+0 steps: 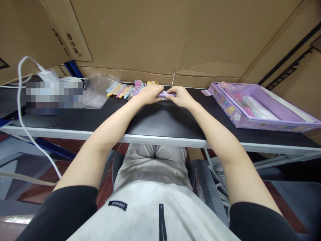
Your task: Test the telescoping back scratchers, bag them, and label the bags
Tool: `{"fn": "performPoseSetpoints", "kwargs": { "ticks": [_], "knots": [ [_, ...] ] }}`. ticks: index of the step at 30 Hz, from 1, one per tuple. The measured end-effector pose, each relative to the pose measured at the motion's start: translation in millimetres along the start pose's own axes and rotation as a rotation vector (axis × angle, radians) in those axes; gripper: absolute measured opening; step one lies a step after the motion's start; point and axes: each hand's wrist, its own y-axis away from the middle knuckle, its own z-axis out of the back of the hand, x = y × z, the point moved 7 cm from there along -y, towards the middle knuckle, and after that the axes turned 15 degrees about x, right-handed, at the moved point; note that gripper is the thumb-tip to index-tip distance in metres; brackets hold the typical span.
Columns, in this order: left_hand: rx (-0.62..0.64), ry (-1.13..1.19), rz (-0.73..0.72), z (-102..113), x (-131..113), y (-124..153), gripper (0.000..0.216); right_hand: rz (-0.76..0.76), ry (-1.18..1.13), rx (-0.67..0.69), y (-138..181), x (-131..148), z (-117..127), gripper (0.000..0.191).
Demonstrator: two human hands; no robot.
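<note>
Both my hands meet at the far side of a black table (160, 122). My left hand (149, 93) and my right hand (181, 95) close together on a purple item in clear wrap (166, 95), held low over the tabletop. Just left of my left hand lie several pastel brushes or combs (122, 90) in pink, yellow and blue, with small toothed pieces (145, 83) behind them.
A clear plastic bag (96, 90) lies left of the brushes. A purple toy gift box (258, 106) sits open at the right. A white cable (23, 110) hangs off the left edge. Cardboard boxes (160, 36) wall off the back.
</note>
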Motion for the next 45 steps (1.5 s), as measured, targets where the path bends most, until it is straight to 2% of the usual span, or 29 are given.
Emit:
{"fn": "performPoseSetpoints", "kwargs": {
  "ticks": [3,5,8,10,14,18,27,32,35,38,45],
  "knots": [
    [-0.044,0.014,-0.027,2.8,-3.2,1.8,0.036,-0.008,-0.012,-0.038,-1.7,-2.6,-0.1,0.034],
    [-0.081,0.019,-0.013,7.3,1.8,6.2,0.050,-0.024,-0.031,-0.052,-2.3,-8.0,2.1,0.035],
    [-0.100,0.022,0.055,13.8,19.4,16.5,0.073,-0.041,-0.062,-0.061,-2.2,-17.0,7.0,0.033],
    [-0.090,0.019,0.117,15.9,35.8,24.0,0.079,-0.056,-0.077,-0.070,-1.4,-21.9,10.8,0.027],
    [-0.065,0.028,0.236,13.6,68.3,34.1,0.069,-0.102,-0.098,-0.095,1.1,-26.6,16.6,0.015],
    [-0.069,0.053,0.311,8.9,83.6,34.2,0.046,-0.112,-0.102,-0.090,1.9,-25.8,17.8,0.013],
    [-0.051,0.094,0.332,7.4,81.4,33.2,0.039,-0.119,-0.058,-0.085,6.4,-41.1,29.7,0.030],
    [-0.051,0.073,0.377,5.0,87.1,33.6,0.035,-0.122,-0.161,0.001,7.5,-48.0,30.2,0.022],
    [-0.093,0.074,0.355,3.8,89.6,32.5,0.035,-0.100,-0.301,0.021,8.5,-45.3,29.8,0.017],
    [-0.141,0.090,0.299,4.9,88.2,32.5,0.035,-0.080,-0.385,0.004,11.1,-39.2,32.8,0.024],
    [-0.110,0.094,0.258,7.1,78.2,29.9,0.039,-0.173,-0.359,-0.033,17.4,-30.7,36.2,0.035]
  ]
}}
